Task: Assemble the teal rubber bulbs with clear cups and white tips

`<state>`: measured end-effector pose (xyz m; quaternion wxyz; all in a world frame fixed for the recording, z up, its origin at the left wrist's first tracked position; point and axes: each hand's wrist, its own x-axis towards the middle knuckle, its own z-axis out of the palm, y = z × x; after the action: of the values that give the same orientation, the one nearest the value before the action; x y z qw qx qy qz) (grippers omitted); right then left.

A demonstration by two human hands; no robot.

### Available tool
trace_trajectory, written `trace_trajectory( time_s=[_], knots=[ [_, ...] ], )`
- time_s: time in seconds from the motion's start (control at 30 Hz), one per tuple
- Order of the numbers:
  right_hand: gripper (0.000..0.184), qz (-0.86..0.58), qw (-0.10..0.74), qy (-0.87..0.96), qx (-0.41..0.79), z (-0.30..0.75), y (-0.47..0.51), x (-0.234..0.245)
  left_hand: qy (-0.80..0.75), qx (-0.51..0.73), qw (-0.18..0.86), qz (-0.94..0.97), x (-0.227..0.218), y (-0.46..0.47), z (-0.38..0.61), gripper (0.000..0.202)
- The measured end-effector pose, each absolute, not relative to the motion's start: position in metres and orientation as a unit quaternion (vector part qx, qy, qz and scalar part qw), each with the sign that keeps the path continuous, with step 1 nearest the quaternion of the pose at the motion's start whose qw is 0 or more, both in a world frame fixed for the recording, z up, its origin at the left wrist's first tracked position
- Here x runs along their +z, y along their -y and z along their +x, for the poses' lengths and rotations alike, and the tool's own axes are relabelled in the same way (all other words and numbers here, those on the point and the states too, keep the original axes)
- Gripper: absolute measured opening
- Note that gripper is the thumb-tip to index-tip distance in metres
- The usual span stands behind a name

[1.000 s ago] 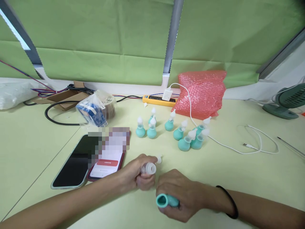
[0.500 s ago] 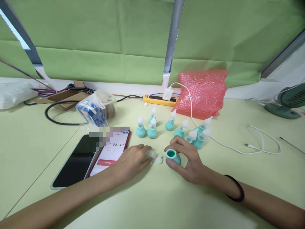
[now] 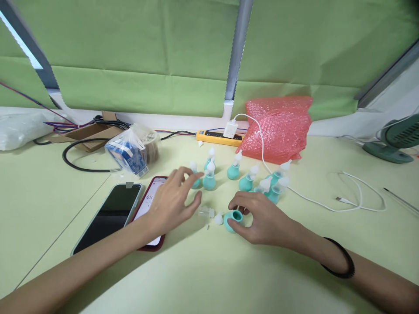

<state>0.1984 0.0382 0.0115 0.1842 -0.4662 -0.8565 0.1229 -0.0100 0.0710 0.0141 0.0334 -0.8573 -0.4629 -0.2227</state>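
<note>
My right hand (image 3: 258, 218) curls around a teal rubber bulb (image 3: 233, 219) that stands open-mouthed on the table. Just left of it lie a small white tip (image 3: 218, 219) and a clear plastic piece (image 3: 206, 213). My left hand (image 3: 172, 201) hovers above the table with fingers spread, holding nothing, its fingertips reaching toward a teal bulb with a white nozzle (image 3: 208, 176). Several more assembled teal bulbs (image 3: 248, 179) stand behind. My left wrist crosses a red-cased phone (image 3: 151, 208).
A black-screened phone (image 3: 109, 216) lies at left. Behind stand a bag with a blue carton (image 3: 131, 150), a yellow power strip (image 3: 218, 137), pink bubble wrap (image 3: 278, 126), a white cable (image 3: 347, 192) and a green fan (image 3: 393, 139).
My left hand let go of the clear piece, lifted and opened toward the standing bulbs. My right hand set the teal bulb down on the table and stays on it.
</note>
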Motion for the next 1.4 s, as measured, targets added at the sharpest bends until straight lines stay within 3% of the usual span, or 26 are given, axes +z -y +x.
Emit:
trace_trajectory(
  time_s=[0.1,0.27,0.43,0.53,0.63,0.73,0.87,1.0,1.17,1.27,1.4],
  knots=[
    [0.011,-0.466,0.16,0.862,0.12,0.198,-0.036,0.013,0.46,-0.21,0.033,-0.862,0.015,-0.083,-0.018,0.052],
    [0.015,-0.464,0.154,0.865,0.109,0.196,-0.034,0.013,0.447,-0.112,-0.093,-0.883,0.002,-0.095,-0.027,0.047],
    [0.018,-0.457,0.18,0.866,0.099,0.197,-0.032,0.013,0.444,-0.177,-0.102,-0.872,0.003,-0.092,-0.022,0.045],
    [0.021,-0.434,0.25,0.861,0.095,0.197,-0.032,0.013,0.444,-0.286,-0.103,-0.843,0.015,-0.084,-0.017,0.036],
    [0.026,-0.38,0.382,0.84,0.066,0.196,-0.03,0.017,0.38,-0.417,-0.122,-0.816,0.025,-0.065,-0.013,0.023],
    [0.034,-0.331,0.458,0.824,0.048,0.194,-0.021,0.024,0.289,-0.469,-0.196,-0.811,0.028,-0.037,-0.007,0.031],
    [0.05,-0.282,0.418,0.856,0.115,0.191,0.0,0.028,0.265,-0.505,-0.367,-0.735,0.024,-0.001,0.002,0.064],
    [0.06,-0.314,0.376,0.861,0.138,0.188,0.015,0.025,0.265,-0.486,-0.48,-0.68,0.022,0.014,0.008,0.058],
    [0.054,-0.308,0.382,0.866,0.092,0.185,0.014,0.029,0.274,-0.477,-0.49,-0.676,0.028,0.004,0.004,0.049],
    [0.052,-0.275,0.408,0.869,0.053,0.185,0.011,0.032,0.314,-0.423,-0.422,-0.738,0.034,-0.008,-0.001,0.012],
    [0.043,-0.268,0.407,0.87,0.073,0.183,0.01,0.033,0.342,-0.315,-0.473,-0.748,0.038,-0.016,-0.005,0.037]
  ],
)
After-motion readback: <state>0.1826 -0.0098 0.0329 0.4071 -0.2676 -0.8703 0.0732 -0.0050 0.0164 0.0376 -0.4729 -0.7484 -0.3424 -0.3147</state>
